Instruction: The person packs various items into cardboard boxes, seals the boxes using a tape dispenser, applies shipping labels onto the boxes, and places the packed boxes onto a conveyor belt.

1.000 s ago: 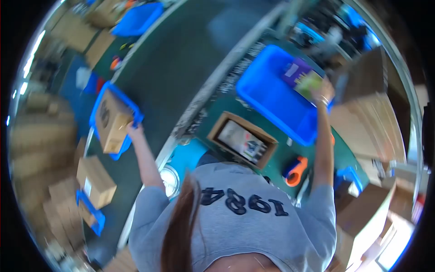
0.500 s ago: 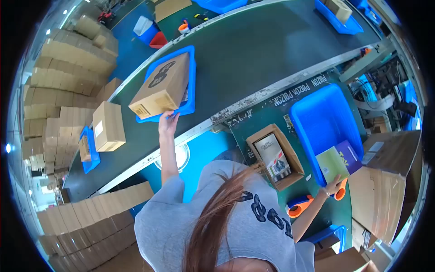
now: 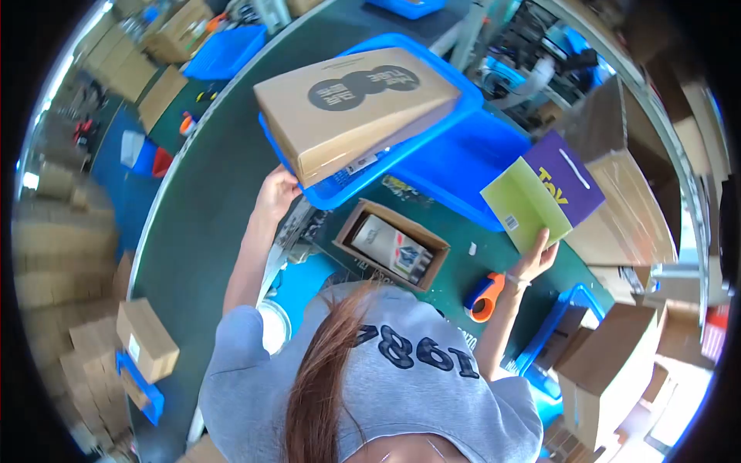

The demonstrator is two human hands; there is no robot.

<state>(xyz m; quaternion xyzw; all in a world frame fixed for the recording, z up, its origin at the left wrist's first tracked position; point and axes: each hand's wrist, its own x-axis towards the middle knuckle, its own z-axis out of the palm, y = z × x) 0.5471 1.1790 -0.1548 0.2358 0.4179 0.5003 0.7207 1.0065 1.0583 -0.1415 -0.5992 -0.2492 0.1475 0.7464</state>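
My left hand (image 3: 278,193) is closed on the near left corner of a blue tray (image 3: 328,197). A brown cardboard box (image 3: 347,108) with a dark round print lies tilted in that tray. The tray's right end overlaps a larger blue bin (image 3: 463,166). My right hand (image 3: 535,258) grips a green and purple package (image 3: 544,197) by its green lower edge, over the bin's near right side. Between my arms, an open cardboard box (image 3: 436,270) holds a printed grey and white item (image 3: 390,245).
An orange and blue tape dispenser (image 3: 485,297) lies on the green bench by my right forearm. A large carton (image 3: 625,208) stands at the right. On the left, a small box (image 3: 147,339) rests on the dark conveyor (image 3: 201,231). Stacked cartons (image 3: 65,255) line the far left.
My left hand has moved the blue tray with its box rightward along the conveyor, over the blue bin. My right hand has raised the green and purple package, and the view has turned right.
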